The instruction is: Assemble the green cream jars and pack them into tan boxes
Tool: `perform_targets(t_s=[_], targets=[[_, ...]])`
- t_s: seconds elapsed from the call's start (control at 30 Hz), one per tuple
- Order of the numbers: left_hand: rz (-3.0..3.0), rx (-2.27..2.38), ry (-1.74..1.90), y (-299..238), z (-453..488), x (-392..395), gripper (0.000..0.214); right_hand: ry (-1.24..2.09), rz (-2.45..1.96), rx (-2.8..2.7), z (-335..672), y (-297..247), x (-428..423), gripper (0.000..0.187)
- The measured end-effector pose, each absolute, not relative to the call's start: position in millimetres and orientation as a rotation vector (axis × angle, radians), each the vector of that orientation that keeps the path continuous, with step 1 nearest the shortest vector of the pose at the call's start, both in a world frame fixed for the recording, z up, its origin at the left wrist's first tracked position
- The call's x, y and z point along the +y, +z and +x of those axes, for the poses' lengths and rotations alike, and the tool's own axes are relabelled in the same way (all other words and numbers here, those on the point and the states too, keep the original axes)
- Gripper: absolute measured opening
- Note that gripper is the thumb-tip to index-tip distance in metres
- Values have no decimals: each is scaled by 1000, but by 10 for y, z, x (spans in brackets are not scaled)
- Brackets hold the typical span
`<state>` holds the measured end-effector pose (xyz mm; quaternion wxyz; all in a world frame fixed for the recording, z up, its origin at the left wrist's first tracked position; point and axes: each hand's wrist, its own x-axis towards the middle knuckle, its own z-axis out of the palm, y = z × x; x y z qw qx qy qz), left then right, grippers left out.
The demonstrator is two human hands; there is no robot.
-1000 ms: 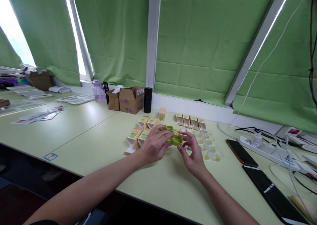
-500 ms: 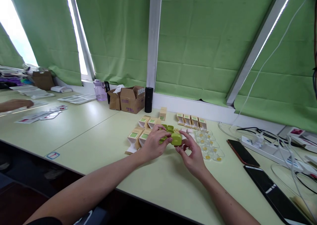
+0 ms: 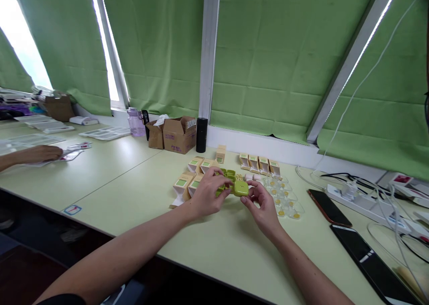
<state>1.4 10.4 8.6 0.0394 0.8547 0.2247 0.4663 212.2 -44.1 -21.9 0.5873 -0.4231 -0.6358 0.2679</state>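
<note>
A small glossy green square case with rounded corners is held above the table by my right hand, thumb below and fingers at its right edge. My left hand is at the case's left side, its thumb and fingers pinched together; what lies between them is too small to make out. Behind it, more green cases stand in a cluster, partly hidden by the hand. Small yellow rings lie beside them. Clear plastic pieces with yellow centres spread out to the right of my right hand.
Open card boxes stand left of my hands, others at the back. Brown cartons, a black cylinder and a purple bottle line the wall. Phones and a power strip lie right. A co-worker's hand is far left.
The green case and my right hand have shifted slightly right, and the right fingers have closed onto its edge. My left hand stays nearly still. The co-worker's hand has moved right, onto the packets.
</note>
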Motion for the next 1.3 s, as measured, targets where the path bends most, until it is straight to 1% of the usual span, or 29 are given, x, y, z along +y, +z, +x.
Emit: perform_targets(t_s=[0.17, 0.4, 0.5, 0.67, 0.83, 0.87, 0.97, 1.07, 1.13, 1.3], targets=[[2716, 616, 1428, 118, -7, 113, 28, 622, -977, -1502, 2149, -219, -438, 36], [2866, 597, 1289, 79, -4, 93, 54, 575, -1001, -1531, 2145, -226, -438, 36], [2924, 561, 1234, 57, 10, 82, 61, 536, -1030, -1564, 2135, -224, -443, 35], [2867, 519, 1220, 48, 29, 94, 54, 369, -1079, -1635, 2172, -209, -442, 32], [2497, 613, 1357, 29, 36, 158, 46, -44, -1207, -1773, 2270, -213, -397, 18], [2410, 652, 1381, 18, 37, 179, 46, -128, -1237, -1833, 2284, -221, -385, 19], [2203, 726, 1407, -22, 38, 256, 47, -323, -1339, -2015, 2302, -262, -353, 31], [2084, 726, 1400, -59, 42, 329, 49, -442, -1446, -2150, 2292, -302, -327, 42], [2034, 720, 1393, -78, 48, 359, 51, -490, -1497, -2207, 2278, -317, -315, 45], [1917, 701, 1347, -108, 67, 378, 53, -566, -1519, -2262, 2234, -320, -307, 28]])
